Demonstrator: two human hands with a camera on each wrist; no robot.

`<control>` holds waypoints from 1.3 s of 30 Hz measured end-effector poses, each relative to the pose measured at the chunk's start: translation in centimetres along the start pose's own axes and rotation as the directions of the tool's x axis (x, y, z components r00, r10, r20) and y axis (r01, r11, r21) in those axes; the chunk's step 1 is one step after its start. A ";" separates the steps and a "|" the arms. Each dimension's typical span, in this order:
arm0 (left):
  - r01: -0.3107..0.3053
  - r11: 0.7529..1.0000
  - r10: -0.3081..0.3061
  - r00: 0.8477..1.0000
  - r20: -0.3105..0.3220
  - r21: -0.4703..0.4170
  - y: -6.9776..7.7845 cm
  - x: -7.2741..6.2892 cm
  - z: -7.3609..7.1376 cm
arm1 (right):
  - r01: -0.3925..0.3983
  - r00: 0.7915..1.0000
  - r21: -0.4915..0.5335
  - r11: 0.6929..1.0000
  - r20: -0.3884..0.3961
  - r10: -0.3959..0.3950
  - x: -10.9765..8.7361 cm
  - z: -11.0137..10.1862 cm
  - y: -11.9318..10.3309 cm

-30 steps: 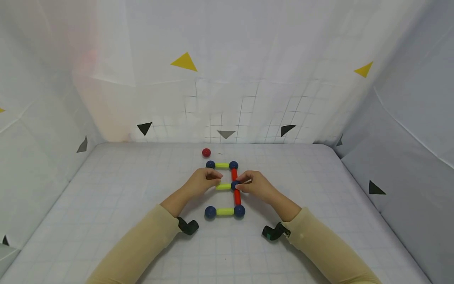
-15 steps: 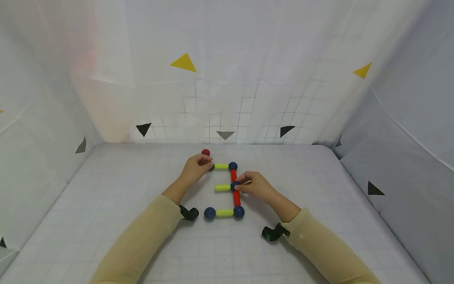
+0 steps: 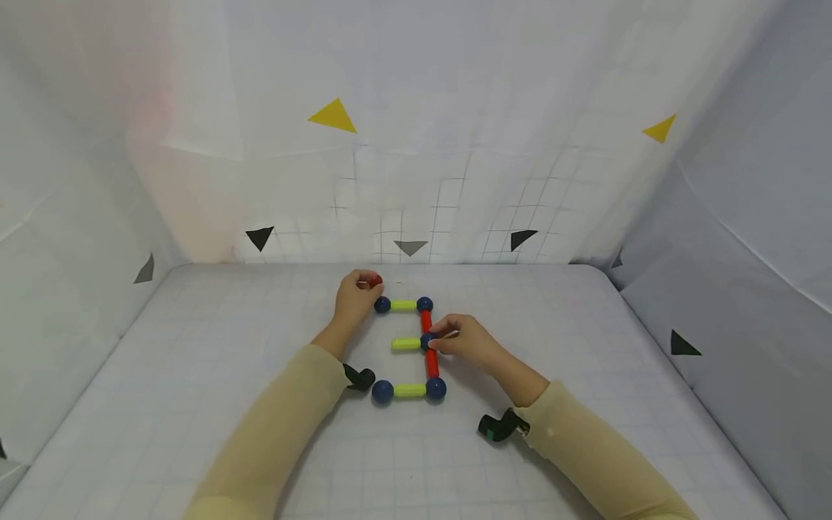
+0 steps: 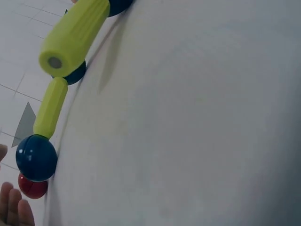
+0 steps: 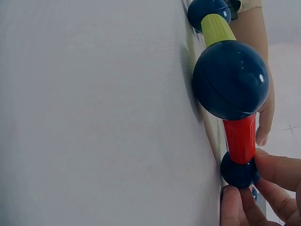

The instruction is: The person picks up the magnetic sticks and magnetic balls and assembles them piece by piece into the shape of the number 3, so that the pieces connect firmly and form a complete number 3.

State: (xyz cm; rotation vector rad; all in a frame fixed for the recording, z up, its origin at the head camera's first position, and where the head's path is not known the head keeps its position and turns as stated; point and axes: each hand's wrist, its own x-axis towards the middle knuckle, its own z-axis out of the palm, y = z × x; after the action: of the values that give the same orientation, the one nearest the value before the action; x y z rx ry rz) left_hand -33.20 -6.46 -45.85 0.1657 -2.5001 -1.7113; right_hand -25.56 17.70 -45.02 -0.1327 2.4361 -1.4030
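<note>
In the head view, red and yellow-green magnetic rods and blue balls form an E-like shape, its arms pointing left. My right hand point(image 3: 468, 338) pinches the middle blue ball point(image 3: 427, 341) between thumb and fingers; the right wrist view shows this grip below a red rod point(image 5: 241, 140). A yellow-green rod point(image 3: 406, 344) extends left from that ball, its left end bare. My left hand point(image 3: 354, 297) is at the red ball point(image 3: 377, 280) behind the frame. In the left wrist view its fingers point(image 4: 16, 207) look straight, with the ball just beyond them.
A blue ball point(image 3: 382, 305) ends the far arm and another blue ball point(image 3: 383, 391) ends the near one. The white gridded table point(image 3: 214, 404) meets a white cloth wall point(image 3: 416, 188) at the back. Dark wrist cameras point(image 3: 499, 425) hang below the sleeves.
My left hand has moved from beside the middle yellow-green rod, past the far blue ball, to the red ball. The right hand keeps its hold on the middle blue ball.
</note>
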 end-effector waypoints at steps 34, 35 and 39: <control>0.047 0.993 -0.050 0.998 0.029 0.108 -1.0 1.3 0.4 | 0.006 1.000 -0.012 1.000 -0.004 -0.006 -0.2 0.1 -0.2; 0.047 0.994 -0.050 0.998 0.029 0.101 -0.9 1.3 0.4 | 0.005 1.000 -0.013 1.000 -0.005 -0.005 -0.2 0.1 -0.2; 0.050 0.995 -0.053 0.998 0.033 0.086 -0.7 0.9 0.2 | 0.004 1.000 -0.018 1.000 -0.012 -0.004 -0.3 0.1 -0.2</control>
State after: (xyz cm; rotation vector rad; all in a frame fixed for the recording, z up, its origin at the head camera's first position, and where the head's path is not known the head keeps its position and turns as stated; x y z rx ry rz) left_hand -34.12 -6.66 -46.55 0.2105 -2.6182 -1.6404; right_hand -25.28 17.57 -44.82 -0.1339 2.4601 -1.3875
